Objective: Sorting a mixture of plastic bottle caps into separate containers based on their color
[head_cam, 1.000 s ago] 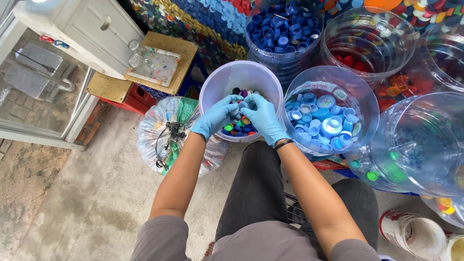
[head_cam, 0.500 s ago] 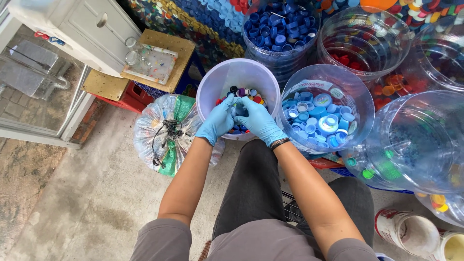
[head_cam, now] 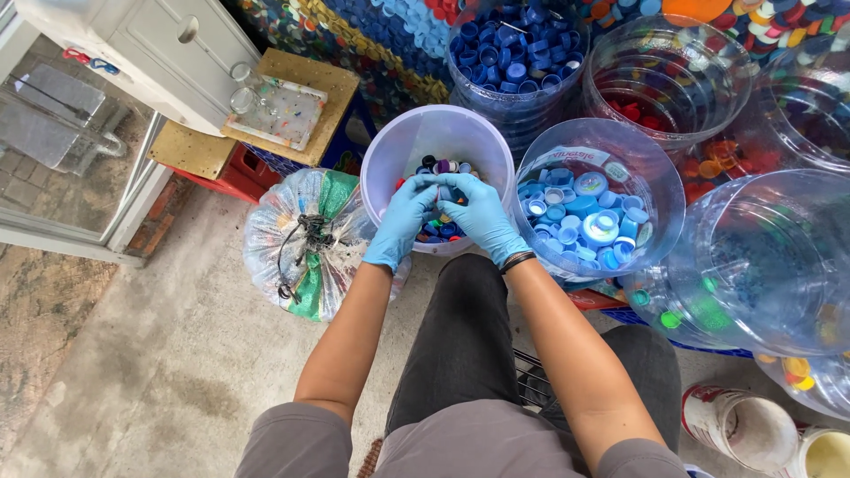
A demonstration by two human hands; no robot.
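Observation:
Both my hands wear blue gloves and meet over a white bucket [head_cam: 390, 146] that holds mixed coloured bottle caps [head_cam: 440, 165]. My left hand [head_cam: 400, 223] comes in from the left and my right hand [head_cam: 482, 217] from the right. Their fingertips touch just above the caps. Anything pinched between the fingers is hidden. A black band sits on my right wrist.
Right of the bucket stands a clear tub of light-blue caps [head_cam: 584, 212]. Behind are tubs of dark-blue caps [head_cam: 518, 53] and red caps [head_cam: 660, 93]. A large clear jug [head_cam: 770, 265] lies at the right. A tied plastic bag [head_cam: 305, 243] sits to the left, with wooden boards [head_cam: 292, 97] and a white cabinet [head_cam: 168, 44] beyond it.
My hands were down among the caps in the bucket; they have drawn together and lifted slightly, and the fingertips now meet above the caps.

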